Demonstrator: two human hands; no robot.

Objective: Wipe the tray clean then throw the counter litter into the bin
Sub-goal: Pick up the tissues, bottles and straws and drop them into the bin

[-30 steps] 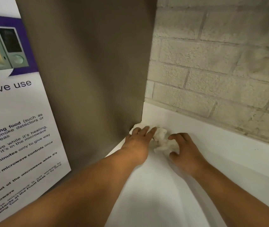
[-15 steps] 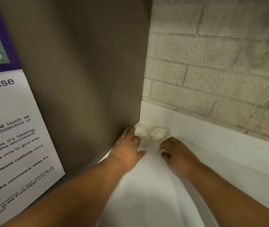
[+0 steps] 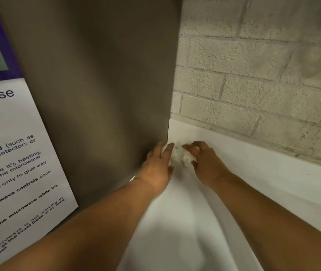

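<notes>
Beside the grey panel point(image 3: 97, 85), on the white counter point(image 3: 175, 231), crumpled tissue point(image 3: 182, 157) lies between both hands. Left hand point(image 3: 158, 169) touches it straight-fingered; right hand point(image 3: 207, 165) curls round it.

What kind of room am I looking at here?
Likely a shared kitchenette or break area: a microwave-use poster mentioning a front desk, a white counter along a painted block wall, and crumpled tissues lying in its corner.

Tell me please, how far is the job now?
Done: cannot tell; no tray is in view. In hand: the crumpled paper lies in the corner of the counter, left hand fingers on it, right hand fingers curled round it, not yet lifted. Left: pick it up and drop it in the bin, which is out of view.
</notes>
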